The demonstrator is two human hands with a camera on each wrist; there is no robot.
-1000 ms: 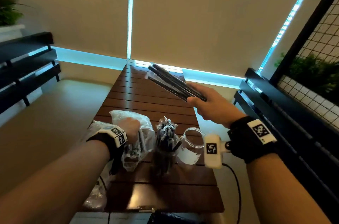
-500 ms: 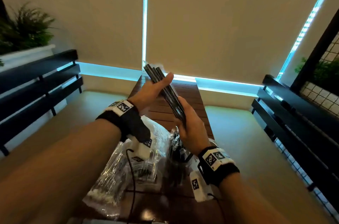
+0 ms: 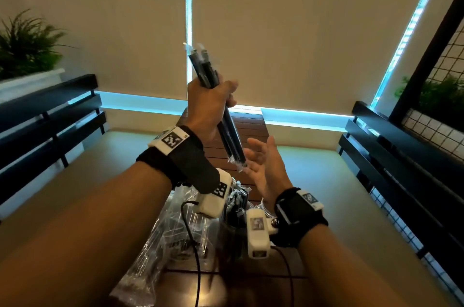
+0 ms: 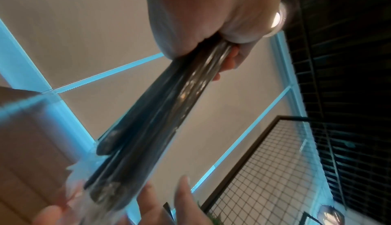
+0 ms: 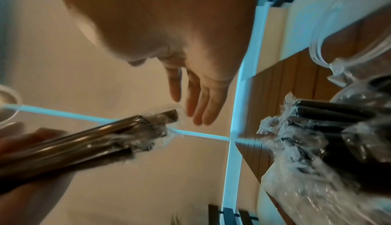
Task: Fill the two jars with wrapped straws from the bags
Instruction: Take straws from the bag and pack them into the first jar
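Several straws (image 3: 221,108) are sitting upright in our left hand (image 3: 204,108), fist closed round them above the table (image 3: 247,128), and we're squaring their lower ends against our flat, open right hand (image 3: 263,163) before jarring.

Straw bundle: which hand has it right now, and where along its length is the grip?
The left hand grips the bundle of wrapped straws around its upper-middle. The right hand is open beside the lower ends, holding nothing.
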